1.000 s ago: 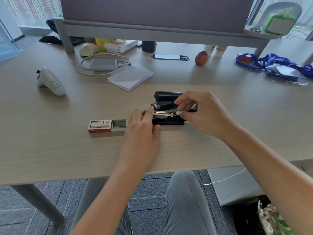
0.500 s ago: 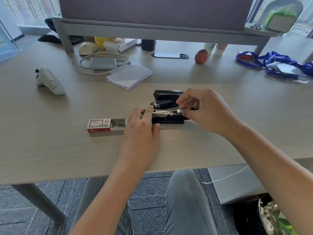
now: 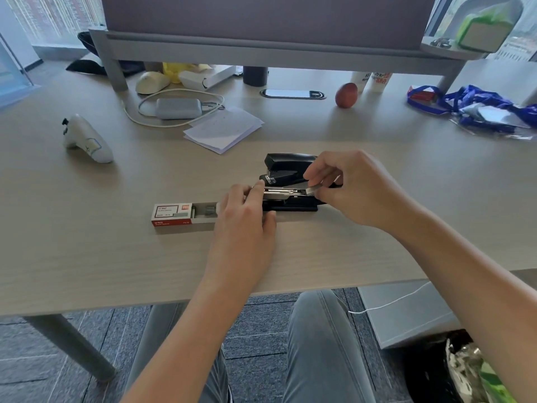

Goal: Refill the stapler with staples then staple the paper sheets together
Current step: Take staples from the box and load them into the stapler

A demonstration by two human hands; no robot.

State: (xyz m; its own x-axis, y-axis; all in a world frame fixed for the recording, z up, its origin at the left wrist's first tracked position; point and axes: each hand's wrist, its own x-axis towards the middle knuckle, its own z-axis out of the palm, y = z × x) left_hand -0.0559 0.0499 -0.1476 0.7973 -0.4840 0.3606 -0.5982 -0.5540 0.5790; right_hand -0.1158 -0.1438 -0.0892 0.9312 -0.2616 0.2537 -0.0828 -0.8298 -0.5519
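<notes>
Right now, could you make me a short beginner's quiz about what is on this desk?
1. True or false: the stapler lies open.
2. What does the right hand pinch? A a strip of staples; B the apple; C the paper sheets.
3. Fill in: the staple box sits to the ____ of the stapler, beside the left hand.

Key: 1 true; 2 A; 3 left.

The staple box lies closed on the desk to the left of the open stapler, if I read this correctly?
Not quite: the head view shows the staple box slid open, staples visible in its tray. It does lie left of the open stapler.
</notes>
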